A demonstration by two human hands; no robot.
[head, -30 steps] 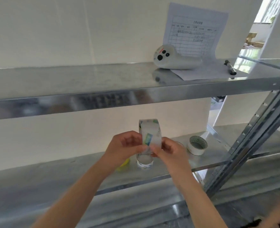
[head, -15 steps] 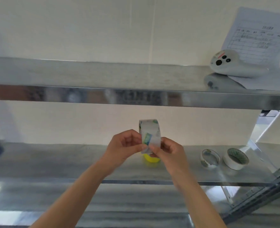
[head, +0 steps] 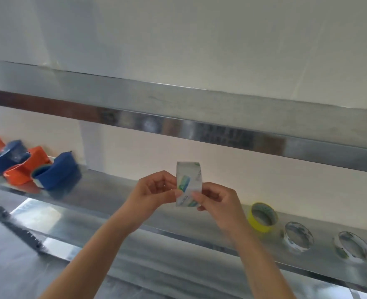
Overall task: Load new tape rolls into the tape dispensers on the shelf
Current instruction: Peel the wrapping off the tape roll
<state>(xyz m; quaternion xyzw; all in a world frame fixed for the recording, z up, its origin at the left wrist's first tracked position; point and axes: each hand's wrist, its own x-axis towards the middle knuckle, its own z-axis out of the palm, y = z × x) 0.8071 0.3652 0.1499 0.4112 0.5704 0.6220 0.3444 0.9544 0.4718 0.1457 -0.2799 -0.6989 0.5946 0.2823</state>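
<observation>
We hold a clear tape roll with a white and green printed label (head: 188,184) on edge in the air, just above the front lip of the lower steel shelf (head: 113,190), about mid-span. Our left hand (head: 154,188) pinches the roll's left side between thumb and forefinger, with the other fingers curled in. Our right hand (head: 217,199) pinches its lower right side, thumb tip on the outer wrap. The step in hand looks to be finding and lifting the tape's free end before the roll goes into a dispenser.

To do it well, we let the left hand act as the steady clamp and turn the roll slowly, while the right thumbnail feels along the wrap for the seam; the printed label probably marks it. We lift the end squarely across its width, since a pull at one corner may split clear tape into a sliver, and we leave a short tab free.

At the shelf's left end stand a blue plastic tape dispenser (head: 57,171), an orange plastic tape dispenser (head: 22,174) and two more behind them. On the shelf's right part lie a yellow tape roll (head: 256,222) and two clear rolls (head: 298,238), well apart from the dispensers, so the held roll must travel leftward.
</observation>
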